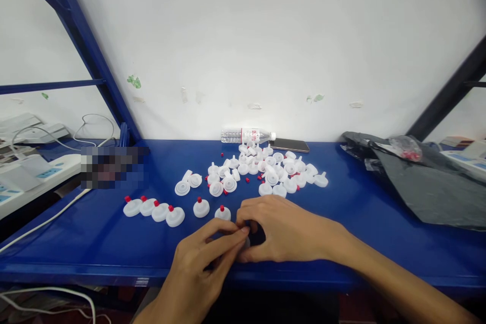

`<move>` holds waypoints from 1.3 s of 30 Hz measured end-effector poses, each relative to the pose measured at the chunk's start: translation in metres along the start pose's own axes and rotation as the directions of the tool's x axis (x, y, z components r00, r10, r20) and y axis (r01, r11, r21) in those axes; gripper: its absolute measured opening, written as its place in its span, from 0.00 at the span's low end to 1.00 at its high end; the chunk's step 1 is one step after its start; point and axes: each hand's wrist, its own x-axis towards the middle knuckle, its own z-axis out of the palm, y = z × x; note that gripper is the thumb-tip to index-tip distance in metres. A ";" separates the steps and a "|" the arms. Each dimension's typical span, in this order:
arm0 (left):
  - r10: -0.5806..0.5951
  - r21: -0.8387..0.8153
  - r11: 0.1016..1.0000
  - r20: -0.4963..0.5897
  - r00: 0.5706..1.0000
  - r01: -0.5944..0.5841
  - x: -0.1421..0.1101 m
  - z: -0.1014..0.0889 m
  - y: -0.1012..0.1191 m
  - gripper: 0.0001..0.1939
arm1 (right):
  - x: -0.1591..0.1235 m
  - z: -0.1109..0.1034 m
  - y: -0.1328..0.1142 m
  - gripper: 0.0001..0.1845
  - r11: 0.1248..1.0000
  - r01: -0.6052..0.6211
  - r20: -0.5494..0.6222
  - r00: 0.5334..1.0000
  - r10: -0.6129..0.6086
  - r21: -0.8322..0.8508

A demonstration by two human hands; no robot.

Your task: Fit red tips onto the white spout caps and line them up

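Observation:
My left hand (207,255) and my right hand (281,228) meet close to the table's front edge. Both are closed, their fingertips pinched together around a small white plastic cap (247,243), mostly hidden by the fingers. Whether a red tip sits on it I cannot see. Just beyond my fingers stands a white cap with a red tip (223,213), and to its left another red-tipped cap (201,207). Several more red-tipped caps (161,211) form a slanted row at the left. Past my hands lies a loose pile of white caps (271,177) with small red tips (247,180) scattered among them.
A clear plastic bottle (246,135) lies on its side against the wall, beside a dark phone (290,145). A dark grey plastic bag (429,187) covers the right of the blue table (349,243). At left are a white power strip (49,174) and cables.

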 end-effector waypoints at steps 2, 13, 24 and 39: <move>-0.037 0.009 0.999 -0.017 0.999 0.037 0.002 0.003 -0.001 0.16 | -0.001 -0.001 0.002 0.13 0.999 -0.016 -0.002 1.000 0.016 -0.030; -0.031 0.114 0.992 -0.159 0.987 0.050 -0.004 0.003 0.000 0.14 | -0.006 -0.020 0.019 0.30 0.959 -0.269 -0.177 0.952 0.249 -0.094; -0.047 0.148 0.987 -0.130 0.990 0.066 -0.005 0.002 0.003 0.14 | 0.000 -0.020 0.035 0.06 0.857 -0.462 -0.396 0.849 0.351 -0.230; 0.038 0.062 0.997 -0.023 0.999 -0.036 -0.010 -0.001 0.005 0.16 | -0.035 0.006 -0.023 0.03 0.956 -0.130 -0.289 0.935 0.207 0.262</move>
